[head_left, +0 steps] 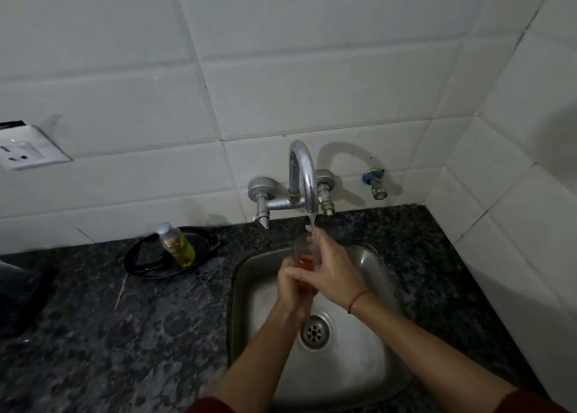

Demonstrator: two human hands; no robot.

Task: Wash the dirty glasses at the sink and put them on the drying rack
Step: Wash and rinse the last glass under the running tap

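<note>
We stood at the dark granite counter, over the steel sink set into it. To the left lay a black pan with a small bottle standing in it. The tap was running. We judged this the rinsing step, since reddish residue showed low inside the glass. The next move would call for swirling and tipping the water out, then carrying the glass to the drying rack, which we could not see from here.

Our left hand curled round the base. Our right hand wrapped the side, its fingers reaching up towards the rim and into the stream. Both gripped the glass, held roughly upright above the basin, directly under the spout.
</note>
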